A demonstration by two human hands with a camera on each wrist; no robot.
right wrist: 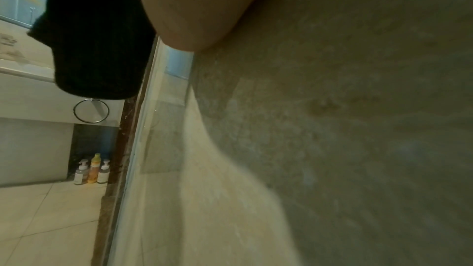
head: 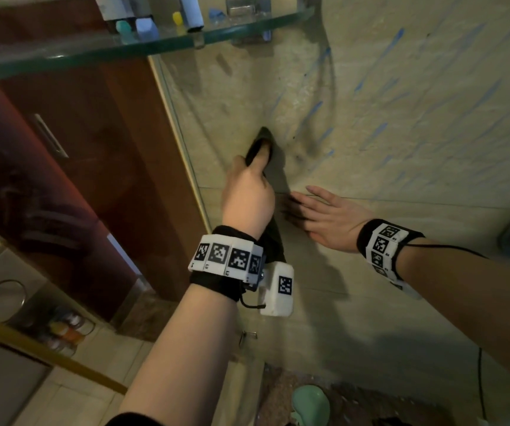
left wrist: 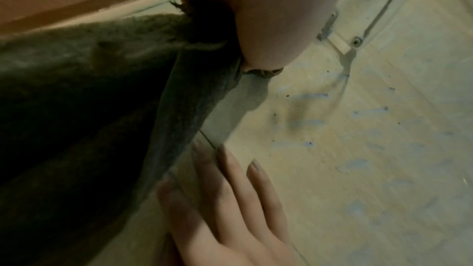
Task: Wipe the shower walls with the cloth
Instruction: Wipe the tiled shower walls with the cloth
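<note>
My left hand grips a dark cloth and holds it against the beige shower wall, close to the glass panel's edge. The cloth's loose end hangs down past my wrist. In the left wrist view the cloth fills the left side under my palm. My right hand lies flat on the wall just right of the cloth, fingers straight and holding nothing. Blue streaks mark the wall up and to the right. The right wrist view shows only the heel of the palm on the wall.
A glass shelf carrying several bottles juts out overhead. A glass panel edge and a brown door close off the left. A shower hose hangs on the wall. Bottles stand on the floor outside; a green object lies below.
</note>
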